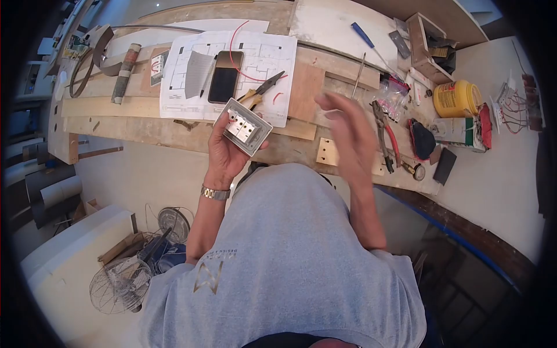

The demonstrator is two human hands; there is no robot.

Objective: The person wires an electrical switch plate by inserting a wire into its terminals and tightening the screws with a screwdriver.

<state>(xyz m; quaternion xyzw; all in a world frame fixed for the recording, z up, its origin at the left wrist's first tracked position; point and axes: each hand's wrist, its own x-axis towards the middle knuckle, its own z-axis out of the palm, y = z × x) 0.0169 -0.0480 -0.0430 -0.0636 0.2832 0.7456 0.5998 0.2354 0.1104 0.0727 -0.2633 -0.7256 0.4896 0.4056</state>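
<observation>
Socket box (248, 129) sits in the left hand (227, 152), held up over the near edge of the bench (142, 131), its open face toward me; the thumb is pressed along one side, fingertips come round the opposite one, and the rest of the grip is hidden beneath. The right hand (351, 136) is smeared by motion: I make out loosely bent fingers, well apart from the box, but cannot tell how far they part or whether anything small is in them. That wrist crosses the brass plate (326, 152) at the near edge and covers its middle. The box hides the handle ends of the yellow pliers (261, 88), which lie on the drawing (281, 57) beside the phone (224, 78). A red wire (234, 42) runs over the phone. Right of the hand, red-handled pliers (387, 134) point at the near edge; farther on, toward the right end, stands a yellow tub (454, 100). My shirt (296, 232) blocks part of the near edge, and dark vignetting cuts off my corners.
</observation>
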